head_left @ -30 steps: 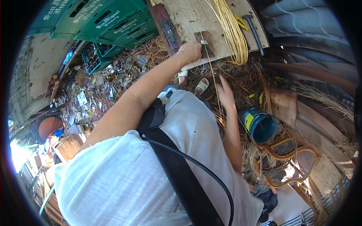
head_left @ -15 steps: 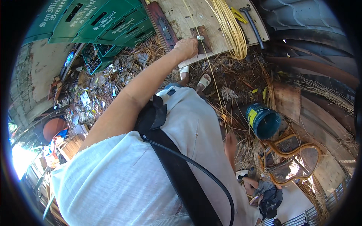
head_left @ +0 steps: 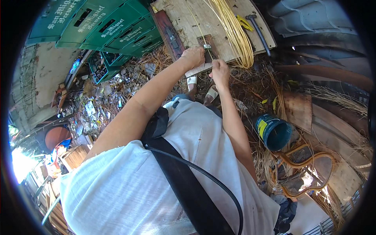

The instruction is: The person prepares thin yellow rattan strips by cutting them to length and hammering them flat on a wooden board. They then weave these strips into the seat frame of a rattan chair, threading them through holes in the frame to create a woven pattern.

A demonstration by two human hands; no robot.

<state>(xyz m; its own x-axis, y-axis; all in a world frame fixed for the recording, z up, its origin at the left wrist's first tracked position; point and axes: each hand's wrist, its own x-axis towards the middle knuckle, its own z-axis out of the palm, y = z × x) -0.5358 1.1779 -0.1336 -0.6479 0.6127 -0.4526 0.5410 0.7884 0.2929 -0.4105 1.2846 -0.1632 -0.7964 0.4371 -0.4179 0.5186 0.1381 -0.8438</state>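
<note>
My left hand [head_left: 193, 57] is closed at the left edge of a small dark wooden block [head_left: 213, 54] near the table's front edge; its fingertips are hidden. A small metal piece [head_left: 206, 46] is fixed on the block. A thin pale cane strip [head_left: 199, 27] comes down the table to the metal piece and over the block. My right hand [head_left: 220, 73] is closed on the strip's near end, just off the front edge. To the right lies a bundle of similar cane strips [head_left: 234, 37], touched by neither hand.
On the wooden table [head_left: 184, 15] lie a reddish-brown wooden piece [head_left: 169, 34], a yellow-handled tool [head_left: 244, 23] and a hammer [head_left: 259, 35]. Green crates [head_left: 113, 29] are stacked at left. A dark green bucket [head_left: 274, 132] and a cane chair frame [head_left: 309, 172] stand at right. Scraps litter the ground.
My right hand has come up from low at my right side to the block and taken hold of the strip. The left hand stays by the block.
</note>
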